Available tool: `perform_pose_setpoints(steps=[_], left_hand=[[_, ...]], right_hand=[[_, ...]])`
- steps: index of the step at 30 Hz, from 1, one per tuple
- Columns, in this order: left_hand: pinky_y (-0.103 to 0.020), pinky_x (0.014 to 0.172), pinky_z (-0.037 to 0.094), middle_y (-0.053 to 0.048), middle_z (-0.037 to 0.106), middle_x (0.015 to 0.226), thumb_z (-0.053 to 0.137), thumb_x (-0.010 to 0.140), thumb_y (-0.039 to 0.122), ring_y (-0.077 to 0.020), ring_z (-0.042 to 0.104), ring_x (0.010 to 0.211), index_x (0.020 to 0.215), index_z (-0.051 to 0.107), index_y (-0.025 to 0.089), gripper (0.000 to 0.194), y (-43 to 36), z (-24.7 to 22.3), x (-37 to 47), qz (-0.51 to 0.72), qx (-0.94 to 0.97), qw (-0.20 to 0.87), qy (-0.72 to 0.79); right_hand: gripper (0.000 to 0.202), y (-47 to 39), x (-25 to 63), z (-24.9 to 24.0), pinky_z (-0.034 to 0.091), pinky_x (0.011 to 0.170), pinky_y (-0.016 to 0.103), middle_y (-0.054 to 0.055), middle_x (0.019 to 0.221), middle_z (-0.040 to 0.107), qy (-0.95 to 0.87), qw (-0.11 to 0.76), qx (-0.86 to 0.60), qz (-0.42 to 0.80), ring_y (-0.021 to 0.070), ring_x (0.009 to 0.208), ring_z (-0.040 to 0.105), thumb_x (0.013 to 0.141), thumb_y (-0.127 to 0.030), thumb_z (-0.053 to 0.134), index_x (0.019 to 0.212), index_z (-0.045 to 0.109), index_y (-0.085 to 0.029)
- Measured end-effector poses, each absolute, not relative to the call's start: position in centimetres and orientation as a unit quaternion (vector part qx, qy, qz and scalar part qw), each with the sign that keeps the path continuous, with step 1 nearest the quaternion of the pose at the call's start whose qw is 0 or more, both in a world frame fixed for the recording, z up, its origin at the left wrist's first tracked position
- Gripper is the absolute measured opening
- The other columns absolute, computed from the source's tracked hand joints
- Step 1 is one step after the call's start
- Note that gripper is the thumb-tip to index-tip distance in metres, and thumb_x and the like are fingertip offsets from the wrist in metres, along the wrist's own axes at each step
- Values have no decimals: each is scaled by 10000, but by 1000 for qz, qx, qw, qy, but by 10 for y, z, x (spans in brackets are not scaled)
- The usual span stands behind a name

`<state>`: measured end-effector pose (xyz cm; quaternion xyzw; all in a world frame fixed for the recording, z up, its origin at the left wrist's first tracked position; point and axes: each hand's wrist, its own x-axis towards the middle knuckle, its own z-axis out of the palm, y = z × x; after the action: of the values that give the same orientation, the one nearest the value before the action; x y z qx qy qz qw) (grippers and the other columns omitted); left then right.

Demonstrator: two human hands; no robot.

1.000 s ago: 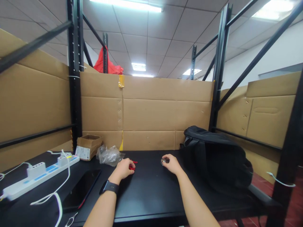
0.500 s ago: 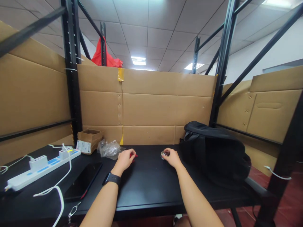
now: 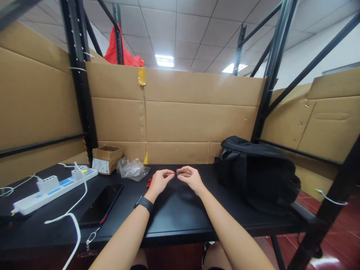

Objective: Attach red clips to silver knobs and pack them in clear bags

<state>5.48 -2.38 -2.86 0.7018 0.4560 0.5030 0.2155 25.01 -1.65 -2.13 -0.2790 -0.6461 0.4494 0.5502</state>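
Over the middle of the black table my left hand (image 3: 163, 180) pinches a small red piece (image 3: 174, 173) at its fingertips. My right hand (image 3: 191, 177), just beside it, holds a small round clear item (image 3: 177, 172) on edge, mostly hidden by the fingers. The fingertips of both hands nearly meet; whether the two items touch is too small to tell. More red pieces (image 3: 149, 182) lie on the table behind my left wrist, partly covered by the hand.
A black backpack (image 3: 258, 172) stands at the right. On the left are a white power strip (image 3: 53, 193) with cables, a dark tablet (image 3: 102, 204), a small cardboard box (image 3: 107, 159), crumpled clear plastic (image 3: 132, 168) and a metal key ring (image 3: 92, 236). Cardboard panels (image 3: 180, 120) close off the back.
My left hand has moved right with a red piece, away from the other red pieces. My right hand has moved left with the clear item, now turned on edge. The view has tilted down slightly.
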Motion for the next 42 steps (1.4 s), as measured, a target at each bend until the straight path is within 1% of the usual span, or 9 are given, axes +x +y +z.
perform_pose_setpoints(steps=[6, 12, 18, 22, 30, 32, 37, 40, 42], left_hand=[[-321, 897, 498, -43, 764, 971, 668, 811, 364, -211, 688, 948, 879, 759, 208, 194, -30, -26, 61, 507, 706, 172, 463], [-312, 864, 499, -50, 754, 934, 673, 801, 319, -206, 683, 903, 850, 750, 200, 151, -31, -24, 60, 507, 715, 160, 454], [-292, 832, 479, -26, 733, 912, 672, 811, 276, -180, 672, 876, 803, 734, 211, 90, -35, -24, 62, 494, 732, 98, 460], [-282, 835, 456, -9, 717, 918, 649, 830, 245, -164, 661, 893, 811, 721, 221, 78, -40, -22, 65, 497, 734, 63, 459], [-318, 856, 407, -8, 701, 939, 656, 835, 278, -185, 636, 940, 811, 712, 226, 80, -49, -14, 70, 461, 736, 28, 496], [-329, 859, 397, -6, 700, 945, 646, 842, 278, -188, 635, 947, 815, 711, 228, 86, -50, -14, 71, 454, 735, 24, 503], [-325, 850, 408, -2, 708, 933, 622, 850, 270, -186, 646, 925, 805, 727, 235, 120, -49, -16, 70, 457, 726, 37, 512], [-299, 831, 439, 1, 717, 920, 642, 846, 319, -170, 661, 881, 811, 743, 239, 134, -45, -18, 68, 482, 716, 74, 500], [-290, 820, 455, 0, 722, 908, 659, 836, 350, -167, 667, 862, 807, 753, 243, 146, -43, -20, 68, 493, 711, 91, 493]], right_hand=[[463, -24, 247, -21, 551, 961, 483, 105, 1102, 737, -645, 529, -259, 487, 279, 985, 723, 584, -352, 888, 954, 658, -193], [452, -27, 246, -19, 548, 976, 475, 105, 1073, 750, -638, 522, -262, 501, 290, 1008, 719, 578, -337, 895, 951, 692, -182], [471, -25, 246, -21, 546, 967, 480, 121, 1055, 755, -643, 517, -266, 498, 299, 995, 722, 578, -370, 893, 960, 708, -164], [487, -24, 246, -21, 544, 960, 472, 135, 1017, 762, -647, 518, -273, 489, 298, 969, 727, 571, -392, 893, 954, 729, -141], [438, -25, 244, -18, 555, 904, 457, 136, 925, 775, -658, 521, -320, 440, 294, 897, 736, 593, -447, 866, 882, 766, -133], [445, -25, 244, -19, 552, 910, 463, 137, 935, 775, -661, 517, -321, 439, 302, 914, 733, 597, -448, 863, 901, 775, -134], [462, -25, 246, -19, 526, 975, 465, 122, 1054, 757, -677, 509, -296, 442, 316, 1035, 702, 595, -407, 874, 977, 783, -165], [396, -23, 248, -20, 511, 991, 465, 115, 1076, 752, -684, 511, -293, 430, 312, 1058, 692, 655, -426, 837, 962, 789, -180], [362, -21, 248, -23, 521, 965, 461, 115, 1049, 760, -682, 516, -297, 425, 302, 1022, 703, 699, -443, 802, 947, 792, -180]])
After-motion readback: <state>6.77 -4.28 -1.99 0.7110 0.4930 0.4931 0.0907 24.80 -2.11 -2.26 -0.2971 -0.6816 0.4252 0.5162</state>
